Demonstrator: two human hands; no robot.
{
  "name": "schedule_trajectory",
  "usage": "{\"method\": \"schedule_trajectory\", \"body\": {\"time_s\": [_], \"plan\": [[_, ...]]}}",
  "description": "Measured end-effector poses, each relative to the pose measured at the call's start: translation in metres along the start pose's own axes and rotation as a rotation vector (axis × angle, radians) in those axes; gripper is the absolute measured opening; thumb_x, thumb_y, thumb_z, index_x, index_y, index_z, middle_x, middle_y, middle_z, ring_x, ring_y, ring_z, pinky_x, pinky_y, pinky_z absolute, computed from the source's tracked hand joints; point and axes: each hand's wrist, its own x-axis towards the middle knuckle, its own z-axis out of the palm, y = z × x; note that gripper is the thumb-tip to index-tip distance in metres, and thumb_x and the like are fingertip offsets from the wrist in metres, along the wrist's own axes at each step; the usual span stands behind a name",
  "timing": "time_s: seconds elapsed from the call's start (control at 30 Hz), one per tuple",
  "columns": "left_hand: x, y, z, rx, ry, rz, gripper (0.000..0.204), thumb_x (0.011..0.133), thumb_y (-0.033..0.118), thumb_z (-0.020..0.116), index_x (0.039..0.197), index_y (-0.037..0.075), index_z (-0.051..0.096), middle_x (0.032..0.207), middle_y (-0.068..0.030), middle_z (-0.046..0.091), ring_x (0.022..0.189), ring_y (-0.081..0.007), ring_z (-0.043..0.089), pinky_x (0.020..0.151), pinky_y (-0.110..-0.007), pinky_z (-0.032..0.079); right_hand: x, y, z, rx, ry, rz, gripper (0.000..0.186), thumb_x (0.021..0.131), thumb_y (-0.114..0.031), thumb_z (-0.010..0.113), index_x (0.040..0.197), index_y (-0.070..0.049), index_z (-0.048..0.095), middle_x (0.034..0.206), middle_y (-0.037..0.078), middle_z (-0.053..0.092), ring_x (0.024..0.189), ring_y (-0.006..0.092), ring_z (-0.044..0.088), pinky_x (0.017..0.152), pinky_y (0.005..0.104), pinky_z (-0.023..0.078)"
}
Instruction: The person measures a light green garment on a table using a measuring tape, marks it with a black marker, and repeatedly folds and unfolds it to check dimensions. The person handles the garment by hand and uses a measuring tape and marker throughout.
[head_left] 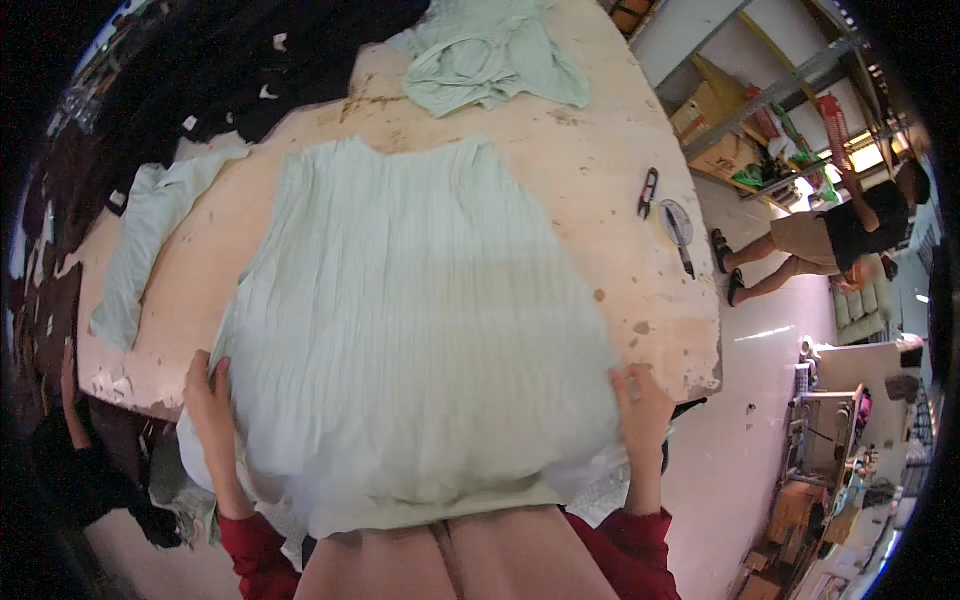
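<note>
A pale mint, pleated sleeveless top point(400, 290) lies spread over the table, its neckline away from me and its lower hem hanging over the near edge by my legs. At the top's left side edge, my left hand point(208, 405) has its fingers and thumb closed on the fabric. My right hand point(643, 405) pinches the opposite side edge, low down near the table's front. The lower part of the cloth bulges and looks slightly blurred.
Thread snips point(649, 192), a tape roll point(672, 225) and a black pen point(682, 250) lie at right. Another mint garment point(495, 70) is at the far side, a mint cloth strip point(150, 240) at left. Dark clothes point(240, 60) cover the far left. People stand at both sides.
</note>
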Motion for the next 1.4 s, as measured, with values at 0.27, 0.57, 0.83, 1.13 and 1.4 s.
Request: {"method": "schedule_trajectory", "body": {"time_s": [0.27, 0.57, 0.83, 1.13, 1.4], "plan": [[0.038, 0.236, -0.035, -0.246, -0.190, 0.995, 0.040, 0.083, 0.010, 0.063, 0.122, 0.004, 0.053, 0.115, -0.0151, 0.056, 0.109, -0.0341, 0.052, 0.090, -0.043, 0.044, 0.031, -0.004, 0.015, 0.754, -0.118, 0.179, 0.030, 0.096, -0.024, 0.056, 0.112, 0.001, 0.063, 0.092, 0.013, 0.066, 0.081, 0.0207, 0.063, 0.073, 0.0285, 0.049], [0.149, 0.353, 0.109, -0.479, -0.267, 0.646, 0.041, 0.082, 0.042, 0.066, 0.086, 0.001, 0.065, 0.062, -0.0128, 0.061, 0.073, -0.0292, 0.064, 0.068, -0.040, 0.050, 0.162, -0.090, 0.031, 0.839, -0.518, -0.138, 0.048, 0.101, -0.039, 0.043, 0.116, 0.004, 0.060, 0.103, 0.010, 0.066, 0.095, 0.0177, 0.062, 0.084, 0.0303, 0.049], [0.156, 0.345, 0.087, -1.402, -0.946, -0.070, 0.026, 0.088, 0.032, 0.063, 0.085, 0.006, 0.063, 0.081, 0.0010, 0.060, 0.074, -0.0099, 0.051, 0.067, -0.027, 0.040, 0.198, -0.131, 0.087, 0.916, -0.495, 0.117, 0.064, 0.100, -0.053, 0.034, 0.122, 0.002, 0.058, 0.107, 0.013, 0.065, 0.088, 0.0182, 0.063, 0.078, 0.0269, 0.049], [0.159, 0.334, 0.082, -1.313, -0.668, 0.148, 0.021, 0.090, 0.027, 0.062, 0.084, 0.007, 0.062, 0.077, 0.0042, 0.054, 0.072, -0.0061, 0.045, 0.063, -0.023, 0.035, 0.172, -0.140, -0.005, 0.685, -0.025, 0.074, 0.039, 0.095, -0.035, 0.058, 0.108, 0.000, 0.068, 0.092, 0.005, 0.069, 0.080, 0.0138, 0.060, 0.075, 0.0279, 0.047], [0.142, 0.352, 0.062, -1.490, -0.880, 0.042, 0.031, 0.088, 0.035, 0.063, 0.092, 0.005, 0.060, 0.089, -0.0014, 0.057, 0.085, -0.0085, 0.046, 0.074, -0.024, 0.035, 0.162, -0.155, -0.005, 1.728, -0.776, 0.463, 0.048, 0.097, -0.044, 0.052, 0.120, -0.003, 0.058, 0.115, 0.010, 0.065, 0.102, 0.0216, 0.063, 0.089, 0.0351, 0.049]]}}
